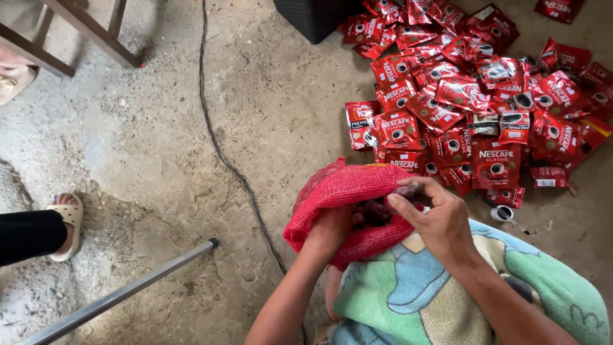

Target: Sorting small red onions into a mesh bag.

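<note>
A red mesh sack rests on my lap, its mouth bunched open. My left hand grips the sack's near edge from below. My right hand reaches over the opening and pinches a small dark object at the rim; what it is I cannot tell. Dark contents show inside the sack. A pile of several red foil sachets lies on the concrete floor just beyond the sack.
A patterned green, blue and tan cloth covers my lap. A black cable runs across the floor. A metal rod lies at lower left. Another person's sandalled foot is at left. Wooden furniture legs stand top left, a black container top centre.
</note>
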